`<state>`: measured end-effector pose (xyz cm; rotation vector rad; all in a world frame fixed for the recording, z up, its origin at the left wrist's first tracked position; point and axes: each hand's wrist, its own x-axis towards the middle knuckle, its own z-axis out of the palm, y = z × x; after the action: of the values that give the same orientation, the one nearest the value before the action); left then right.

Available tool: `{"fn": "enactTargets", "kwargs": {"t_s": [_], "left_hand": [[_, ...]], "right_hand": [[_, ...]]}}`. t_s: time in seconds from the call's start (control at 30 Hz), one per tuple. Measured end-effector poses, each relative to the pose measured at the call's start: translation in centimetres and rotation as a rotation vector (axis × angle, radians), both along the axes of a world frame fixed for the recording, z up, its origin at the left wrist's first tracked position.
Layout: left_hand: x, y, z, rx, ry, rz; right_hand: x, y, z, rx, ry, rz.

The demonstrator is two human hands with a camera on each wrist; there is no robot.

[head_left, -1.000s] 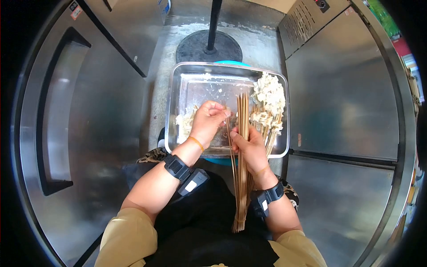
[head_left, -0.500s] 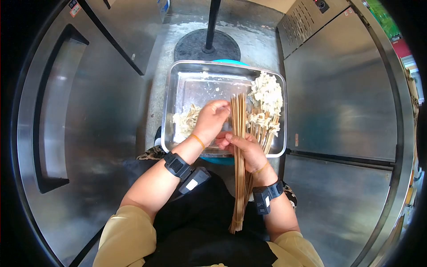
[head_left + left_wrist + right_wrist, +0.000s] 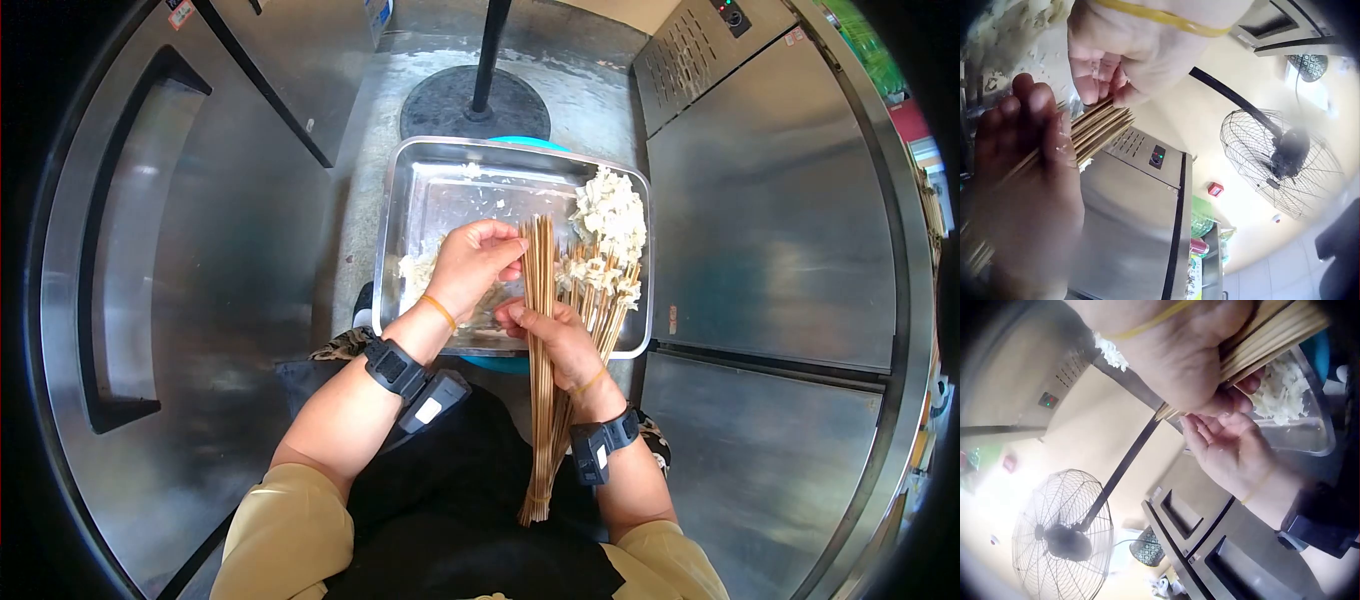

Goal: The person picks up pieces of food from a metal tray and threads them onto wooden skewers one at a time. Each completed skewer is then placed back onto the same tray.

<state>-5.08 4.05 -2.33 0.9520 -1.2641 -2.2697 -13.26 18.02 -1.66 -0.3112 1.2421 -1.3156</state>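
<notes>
A long bundle of thin bamboo skewers (image 3: 541,400) points away from the person, tied near its lower end. Around its middle, the right hand (image 3: 562,342) holds it, thumb across the top. At the bundle's left edge, near the pointed tips, the left hand (image 3: 468,268) pinches a skewer between thumb and fingers; the left wrist view shows these fingertips right against the skewers (image 3: 1100,128). To the right of the bundle, several skewers loaded with pale, folded food pieces (image 3: 608,215) lie in a metal tray (image 3: 384,235). More loose pale pieces (image 3: 415,280) lie behind the left hand.
Steel cabinets (image 3: 770,200) stand close on the right, and another steel door with a long handle (image 3: 120,260) on the left. Beyond the tray is a round black stand base (image 3: 475,100); the wrist views show its fan (image 3: 1063,537). A turquoise rim (image 3: 530,143) shows beneath the tray.
The left hand held a skewer apart from the bundle a second ago, with a pale bit at its fingertips. That skewer now lies alongside the bundle, and the left fingers are at its tips.
</notes>
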Motion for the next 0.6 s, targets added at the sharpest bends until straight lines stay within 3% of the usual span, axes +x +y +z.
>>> {"fn": "enactTargets", "kwargs": {"t_s": [0.33, 0.6], "left_hand": [[0.43, -0.45, 0.03, -0.080, -0.009, -0.027], [0.61, -0.65, -0.24, 0.015, 0.003, -0.028]], "right_hand": [[0.25, -0.01, 0.00, 0.047, 0.014, -0.002], [0.13, 0.10, 0.12, 0.047, 0.013, 0.010]]}}
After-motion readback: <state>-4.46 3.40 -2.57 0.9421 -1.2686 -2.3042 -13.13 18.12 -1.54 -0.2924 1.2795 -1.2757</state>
